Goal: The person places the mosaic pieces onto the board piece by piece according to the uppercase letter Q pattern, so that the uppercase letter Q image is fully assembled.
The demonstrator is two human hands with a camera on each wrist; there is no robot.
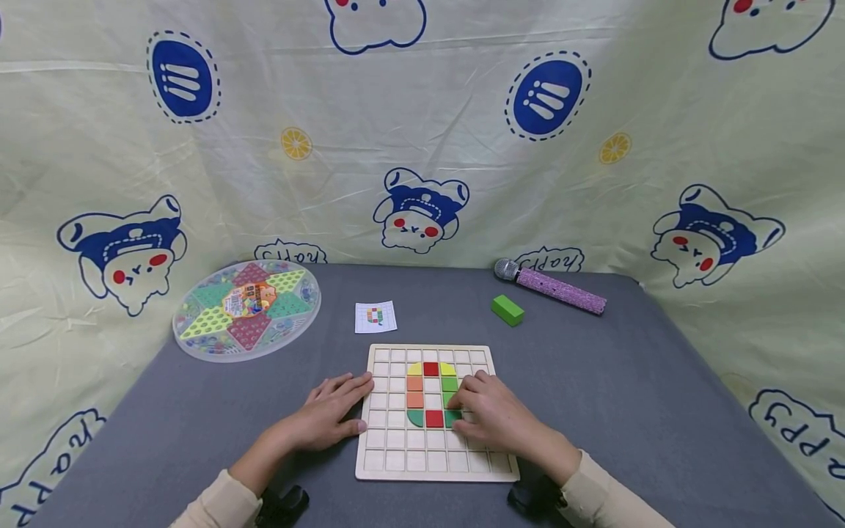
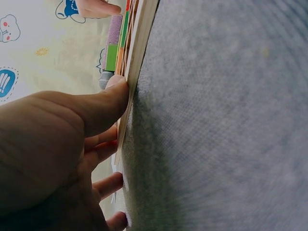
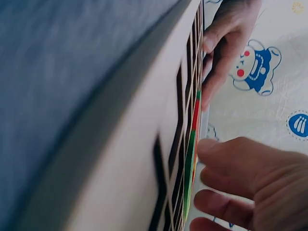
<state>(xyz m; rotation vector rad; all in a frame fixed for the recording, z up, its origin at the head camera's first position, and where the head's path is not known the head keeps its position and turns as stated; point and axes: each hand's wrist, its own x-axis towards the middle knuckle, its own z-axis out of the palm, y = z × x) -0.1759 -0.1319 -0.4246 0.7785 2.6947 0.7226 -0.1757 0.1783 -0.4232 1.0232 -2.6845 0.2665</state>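
A square wooden grid board (image 1: 389, 460) lies on the table with coloured tiles forming a ring in its cells. Red tiles sit at top and bottom, orange ones (image 1: 414, 391) on the left, green ones (image 1: 449, 383) on the right, with yellow and dark green rounded corners. My left hand (image 1: 333, 412) rests at the board's left edge, thumb and fingertips touching the frame, as the left wrist view also shows. My right hand (image 1: 496, 414) is over the board's right side, its loosely bent fingertips at the lower right green tiles and partly hiding them. No piece shows between its fingers (image 3: 211, 148).
Behind the board lies a small white card (image 1: 376, 328) with a coloured ring pattern. A round patterned game box (image 1: 198, 297) is at back left. A green block (image 1: 507, 311) and a purple glittery microphone (image 1: 561, 290) lie at back right. A printed curtain (image 1: 409, 132) hangs behind.
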